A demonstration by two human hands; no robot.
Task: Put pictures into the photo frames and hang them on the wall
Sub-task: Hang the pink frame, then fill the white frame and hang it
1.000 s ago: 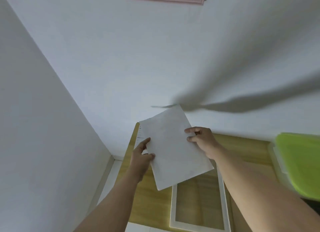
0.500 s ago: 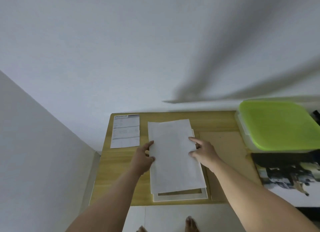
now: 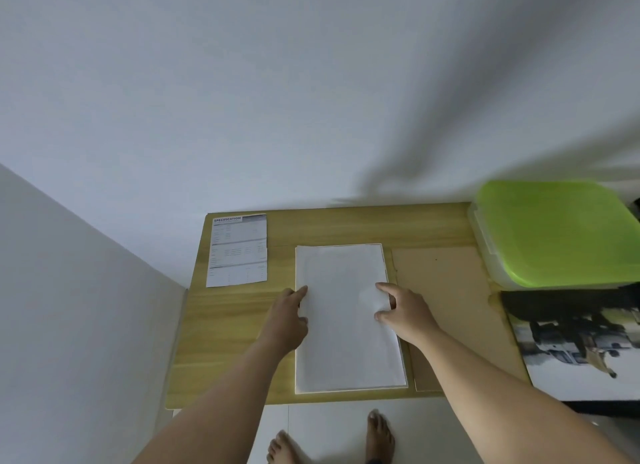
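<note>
A white sheet of paper [image 3: 346, 325], its blank side up, lies flat over the white photo frame [image 3: 349, 390] on the wooden table [image 3: 228, 328]; only thin edges of the frame show around it. My left hand [image 3: 289, 316] touches the sheet's left edge with thumb and fingers. My right hand [image 3: 403, 309] presses on the sheet's right edge, fingers bent, crinkling the paper slightly. A brown backing board [image 3: 446, 290] lies flat just right of the frame.
A printed specification sheet [image 3: 238, 250] lies at the table's back left. A green-lidded plastic box [image 3: 554, 231] stands at the right, with a dark printed picture [image 3: 581, 346] in front of it. White walls rise behind and to the left. My bare feet [image 3: 332, 439] are below the table's edge.
The sheet, held up tilted in both hands a second ago, has been lowered and squared flat over the frame. The view has tipped down toward the table.
</note>
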